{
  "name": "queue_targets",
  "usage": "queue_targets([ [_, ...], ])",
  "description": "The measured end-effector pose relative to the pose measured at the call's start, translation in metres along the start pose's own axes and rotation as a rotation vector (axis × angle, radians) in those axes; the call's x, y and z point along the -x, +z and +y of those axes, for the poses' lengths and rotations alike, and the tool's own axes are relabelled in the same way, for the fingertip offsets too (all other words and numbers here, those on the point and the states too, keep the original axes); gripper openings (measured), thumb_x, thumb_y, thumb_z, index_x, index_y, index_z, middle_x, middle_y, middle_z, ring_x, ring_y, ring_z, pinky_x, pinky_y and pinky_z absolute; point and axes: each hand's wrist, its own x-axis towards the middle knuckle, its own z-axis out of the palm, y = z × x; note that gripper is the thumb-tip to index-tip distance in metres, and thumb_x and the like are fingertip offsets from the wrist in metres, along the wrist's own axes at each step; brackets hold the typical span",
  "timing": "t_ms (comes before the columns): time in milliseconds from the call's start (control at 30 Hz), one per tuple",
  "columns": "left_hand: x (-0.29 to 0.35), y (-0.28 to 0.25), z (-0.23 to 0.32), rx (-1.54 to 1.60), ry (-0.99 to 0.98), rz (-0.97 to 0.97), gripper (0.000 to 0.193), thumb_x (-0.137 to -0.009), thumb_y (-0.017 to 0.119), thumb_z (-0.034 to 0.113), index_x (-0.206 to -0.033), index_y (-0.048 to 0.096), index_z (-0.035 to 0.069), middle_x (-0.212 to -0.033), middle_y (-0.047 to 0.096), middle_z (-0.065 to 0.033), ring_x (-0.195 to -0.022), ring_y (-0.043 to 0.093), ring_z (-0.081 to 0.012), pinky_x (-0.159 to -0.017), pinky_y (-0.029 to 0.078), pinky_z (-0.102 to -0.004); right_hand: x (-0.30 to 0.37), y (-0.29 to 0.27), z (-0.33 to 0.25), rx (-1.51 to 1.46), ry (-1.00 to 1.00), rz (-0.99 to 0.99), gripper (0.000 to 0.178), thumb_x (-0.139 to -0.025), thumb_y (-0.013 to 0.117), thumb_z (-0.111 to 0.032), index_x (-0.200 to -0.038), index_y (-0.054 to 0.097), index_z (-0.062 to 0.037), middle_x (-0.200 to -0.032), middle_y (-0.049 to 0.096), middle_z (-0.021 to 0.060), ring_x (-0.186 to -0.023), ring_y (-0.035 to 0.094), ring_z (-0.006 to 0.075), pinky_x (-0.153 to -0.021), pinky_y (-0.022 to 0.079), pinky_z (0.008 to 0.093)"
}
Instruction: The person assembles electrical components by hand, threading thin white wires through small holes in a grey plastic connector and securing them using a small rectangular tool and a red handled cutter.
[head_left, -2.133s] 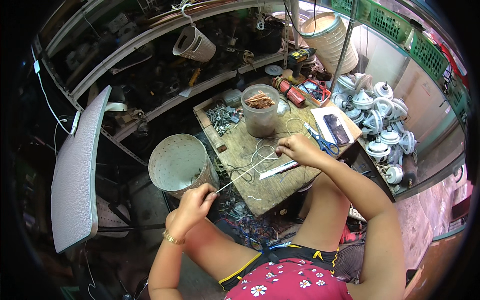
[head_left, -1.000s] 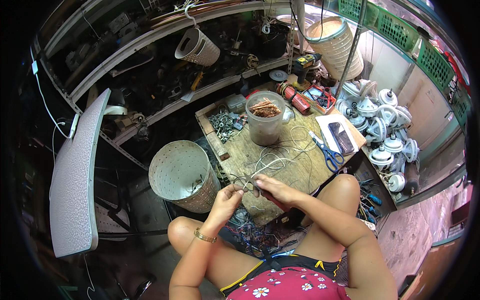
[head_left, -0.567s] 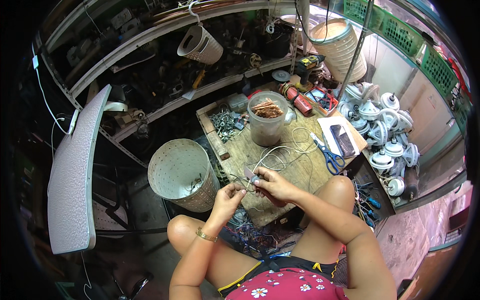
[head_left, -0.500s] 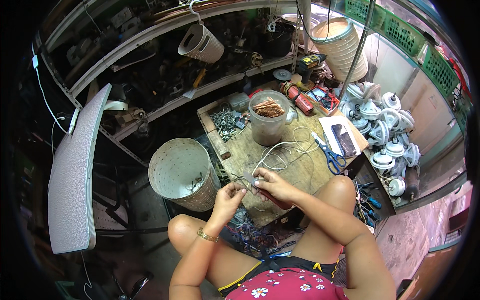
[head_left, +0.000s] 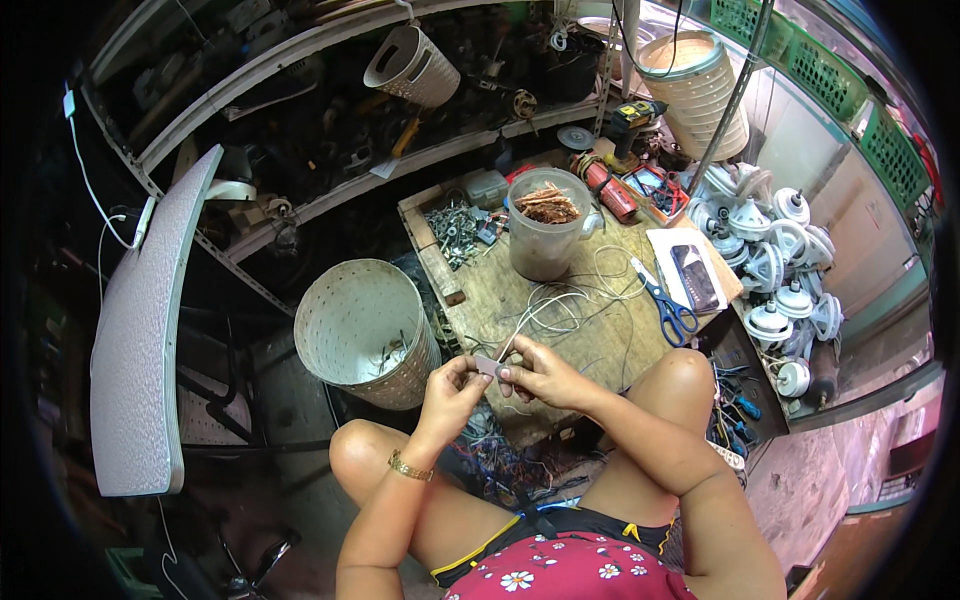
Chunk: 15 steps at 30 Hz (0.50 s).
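Over the near edge of a wooden board (head_left: 490,318), my two hands meet. My left hand (head_left: 455,390) is closed, thumb and fingers pinching one end of a small flat grey blade-like piece (head_left: 486,365). My right hand (head_left: 545,374) is closed at the other end of this piece, its fingers curled. A pale cable (head_left: 513,336) runs from beside the right fingertips to loose loops on the board. How far the right fingers grip the cable is hidden.
A perforated bin (head_left: 330,362) stands left of the board. On the board are a tub of copper scraps (head_left: 545,245), blue-handled scissors (head_left: 675,318), a phone (head_left: 690,275) and a screw pile (head_left: 460,235). White plastic parts (head_left: 770,320) pile up at right; tangled wires (head_left: 510,455) lie below.
My left fingers have come up onto the flat grey piece, which now lies level between both hands. The dark wire ends and dark red thing by my hands no longer show. The view has shifted slightly.
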Motion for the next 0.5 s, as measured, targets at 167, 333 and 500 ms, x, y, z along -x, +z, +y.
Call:
queue_targets([
  [167, 0.001, 0.002, 0.008, -0.021, -0.006, -0.014, 0.007, -0.086, 0.057, 0.000, -0.092, 0.060, 0.000, -0.080, 0.060, 0.0010, -0.072, 0.052, -0.0034, -0.066, 0.043, -0.0195, 0.001, 0.003, -0.004, 0.024, -0.005, 0.022, 0.019, -0.092, 0.052, -0.013, -0.108, 0.046, -0.0051, -0.070, 0.057, 0.0012, -0.053, 0.044, 0.0050, -0.046, 0.035, 0.0197],
  [333, 0.002, 0.003, 0.010, -0.006, -0.017, -0.016, 0.006, -0.086, 0.057, 0.001, -0.091, 0.060, 0.000, -0.081, 0.060, 0.0011, -0.072, 0.053, -0.0035, -0.068, 0.044, -0.0191, 0.001, 0.002, -0.004, 0.032, 0.005, 0.016, 0.022, -0.092, 0.054, -0.019, -0.109, 0.047, -0.0066, -0.071, 0.058, 0.0014, -0.054, 0.046, 0.0050, -0.048, 0.036, 0.0195],
  [500, 0.004, 0.006, 0.020, -0.025, -0.033, -0.021, 0.006, -0.085, 0.059, 0.002, -0.091, 0.060, 0.000, -0.079, 0.059, 0.0027, -0.070, 0.050, -0.0020, -0.063, 0.042, -0.0172, 0.001, -0.001, 0.001, -0.010, 0.018, 0.038, 0.020, -0.092, 0.055, -0.019, -0.106, 0.048, -0.0062, -0.070, 0.059, 0.0012, -0.054, 0.046, 0.0048, -0.047, 0.036, 0.0192],
])
